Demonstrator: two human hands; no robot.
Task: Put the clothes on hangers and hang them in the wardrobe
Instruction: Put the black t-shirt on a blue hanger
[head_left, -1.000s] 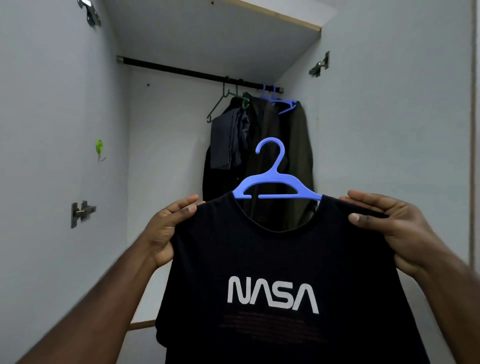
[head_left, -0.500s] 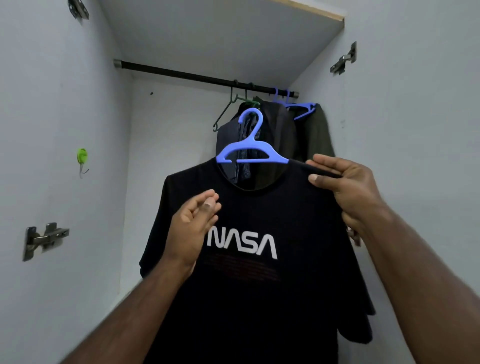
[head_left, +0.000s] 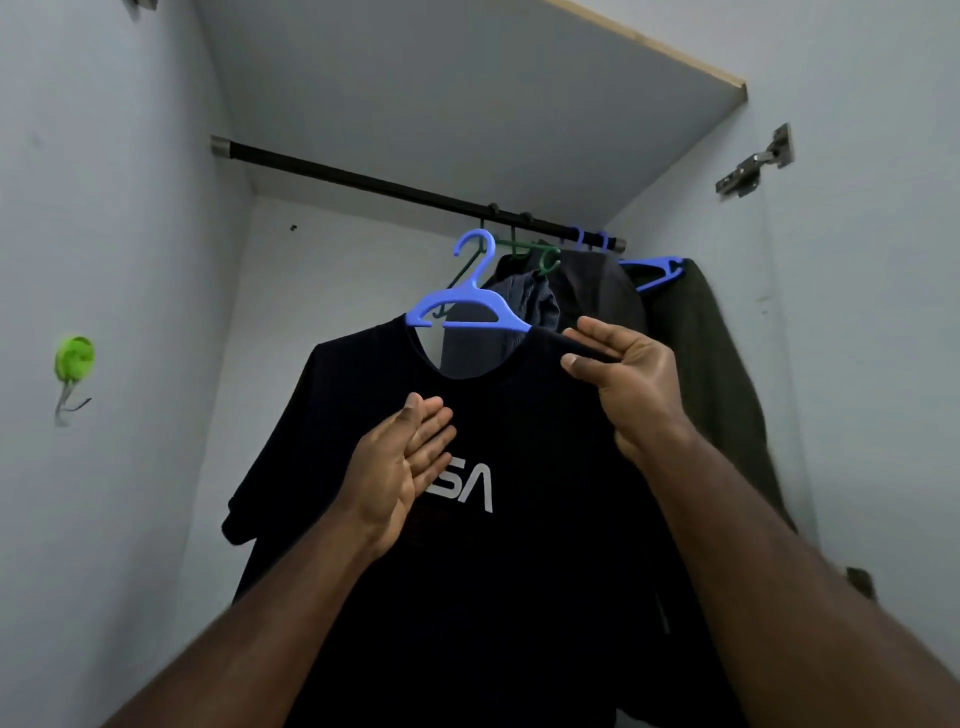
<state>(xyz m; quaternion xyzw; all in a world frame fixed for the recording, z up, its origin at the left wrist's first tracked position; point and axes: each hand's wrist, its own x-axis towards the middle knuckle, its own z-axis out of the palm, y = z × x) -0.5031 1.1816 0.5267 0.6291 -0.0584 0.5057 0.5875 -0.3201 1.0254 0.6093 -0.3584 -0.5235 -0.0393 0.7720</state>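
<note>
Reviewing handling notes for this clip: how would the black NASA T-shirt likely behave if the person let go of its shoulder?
The T-shirt looks limp, its sleeve drooping off the blue hanger. Only the right hand pinches one shoulder, so released it would probably sag or slide off. It seems light, hanging from that single pinch.

Home bedroom wardrobe, we judge. We see dark hanging rail (head_left: 415, 192) above both hands, pale board walls (head_left: 883, 364) either side, shelf board (head_left: 467, 93) overhead. Door hinge (head_left: 756, 169) up right of right hand. Hung clothes (head_left: 597, 291) behind hands; green stick-on hook (head_left: 74, 358) far left of left hand.
</note>
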